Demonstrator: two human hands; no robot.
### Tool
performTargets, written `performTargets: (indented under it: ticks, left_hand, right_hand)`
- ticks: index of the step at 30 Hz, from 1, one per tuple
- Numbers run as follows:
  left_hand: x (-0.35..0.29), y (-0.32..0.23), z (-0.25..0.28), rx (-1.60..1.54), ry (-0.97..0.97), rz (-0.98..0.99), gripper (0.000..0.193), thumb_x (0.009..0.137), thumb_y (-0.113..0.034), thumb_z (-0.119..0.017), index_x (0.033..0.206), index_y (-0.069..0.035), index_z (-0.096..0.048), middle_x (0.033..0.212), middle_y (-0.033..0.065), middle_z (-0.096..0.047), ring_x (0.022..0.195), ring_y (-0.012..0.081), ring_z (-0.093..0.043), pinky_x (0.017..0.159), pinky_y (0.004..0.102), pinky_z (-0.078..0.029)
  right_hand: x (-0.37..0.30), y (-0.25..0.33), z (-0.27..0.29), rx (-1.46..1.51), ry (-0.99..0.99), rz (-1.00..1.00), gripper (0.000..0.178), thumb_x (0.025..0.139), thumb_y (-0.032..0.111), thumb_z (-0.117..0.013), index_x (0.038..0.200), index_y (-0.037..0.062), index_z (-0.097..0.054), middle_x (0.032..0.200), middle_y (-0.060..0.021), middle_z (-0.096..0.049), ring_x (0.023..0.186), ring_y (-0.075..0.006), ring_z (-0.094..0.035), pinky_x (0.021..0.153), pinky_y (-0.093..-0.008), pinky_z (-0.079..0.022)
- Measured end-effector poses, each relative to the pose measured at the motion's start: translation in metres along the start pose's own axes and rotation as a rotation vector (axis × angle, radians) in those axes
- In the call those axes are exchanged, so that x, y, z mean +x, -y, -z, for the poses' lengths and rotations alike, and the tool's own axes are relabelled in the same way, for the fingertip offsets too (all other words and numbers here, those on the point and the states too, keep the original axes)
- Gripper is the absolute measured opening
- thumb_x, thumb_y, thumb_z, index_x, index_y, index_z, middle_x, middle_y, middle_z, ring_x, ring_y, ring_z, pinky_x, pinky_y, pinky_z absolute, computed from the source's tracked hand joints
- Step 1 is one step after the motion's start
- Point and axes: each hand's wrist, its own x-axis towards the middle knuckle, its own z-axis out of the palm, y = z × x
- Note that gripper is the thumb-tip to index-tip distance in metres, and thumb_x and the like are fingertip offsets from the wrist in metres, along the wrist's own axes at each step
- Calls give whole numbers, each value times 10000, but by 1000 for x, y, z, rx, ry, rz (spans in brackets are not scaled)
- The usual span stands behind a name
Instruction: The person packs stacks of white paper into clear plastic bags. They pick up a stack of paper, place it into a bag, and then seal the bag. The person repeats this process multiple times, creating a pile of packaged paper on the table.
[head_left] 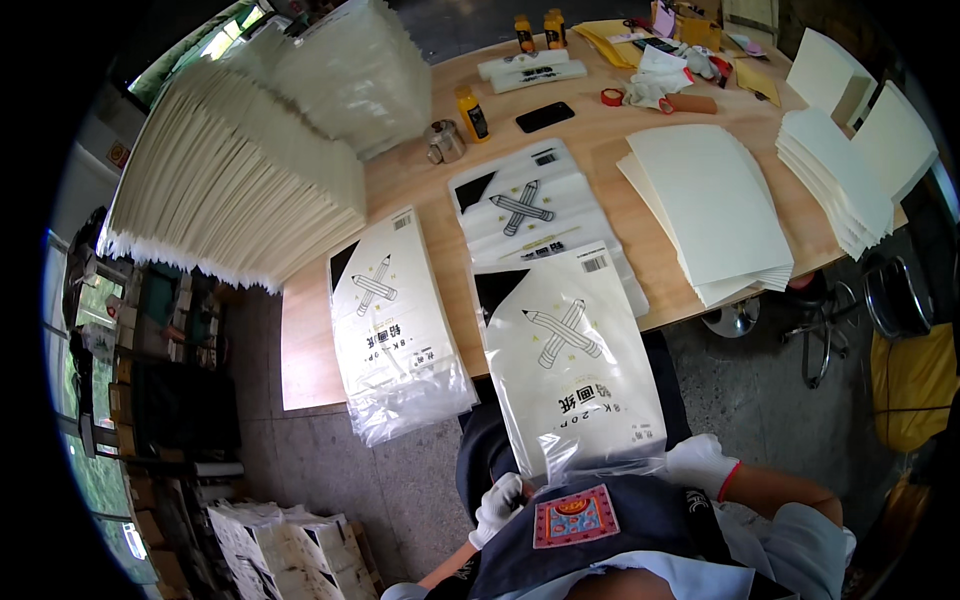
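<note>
A clear printed plastic bag with white drawing paper in it (570,370) leans from the table's front edge toward my body, its loose clear end at my waist. My left hand (496,508), in a white glove, is closed at the bag's lower left corner; its fingertips are partly hidden. On the other side my right hand (700,464), gloved too, grips the lower right corner. Beneath the bag's far end lies a stack of flat printed bags (530,205). A filled bag (395,310) rests to the left, its loose end hanging over the edge.
A fanned stack of white paper (705,210) lies right of the bags, with more paper (835,170) beyond. A tall paper pile (230,170) fills the left. Farther back are a phone (545,117), an orange bottle (471,113), a metal pot (444,142) and tape (612,97).
</note>
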Motion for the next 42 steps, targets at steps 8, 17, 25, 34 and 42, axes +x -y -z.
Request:
performTargets:
  ticks: [8,17,25,34,42]
  left_hand:
    - [53,29,-4,260,-349,-340,303,684,22,-680,634,-77,-398,617,89,-464,515,241,-474,484,337,-386]
    - [71,72,23,-223,-621,160,207,777,35,-577,714,-70,-411,642,8,-465,597,89,-456,574,265,-451]
    - [109,31,-67,-871,147,332,279,901,-258,-625,1045,-29,-559,877,34,-597,768,119,-588,713,268,-488]
    - [102,14,-50,-311,650,22,148,902,-166,-602,836,-61,-523,750,-6,-552,743,93,-522,703,250,-442]
    - [126,181,-4,-1335,87,676,609,964,-510,-378,1264,14,-461,1208,167,-568,1039,243,-599,851,374,-509]
  right_hand:
    - [118,-71,0,1514,-387,291,279,941,302,-518,975,36,-595,806,-44,-607,586,-84,-528,523,-229,-439]
    - [173,14,32,2164,-489,579,314,906,199,-598,1143,-8,-591,1040,-56,-637,957,-128,-587,823,-262,-468]
    - [212,33,38,1846,-762,335,344,881,276,-629,1100,15,-586,1008,-60,-625,915,-126,-561,819,-276,-442]
    - [185,-10,43,2023,-557,528,324,892,199,-607,1138,-10,-581,1008,-72,-636,896,-145,-607,788,-297,-489]
    - [157,-49,27,1990,-387,557,314,873,156,-625,1134,-16,-595,1002,-97,-659,864,-172,-651,749,-323,-540]
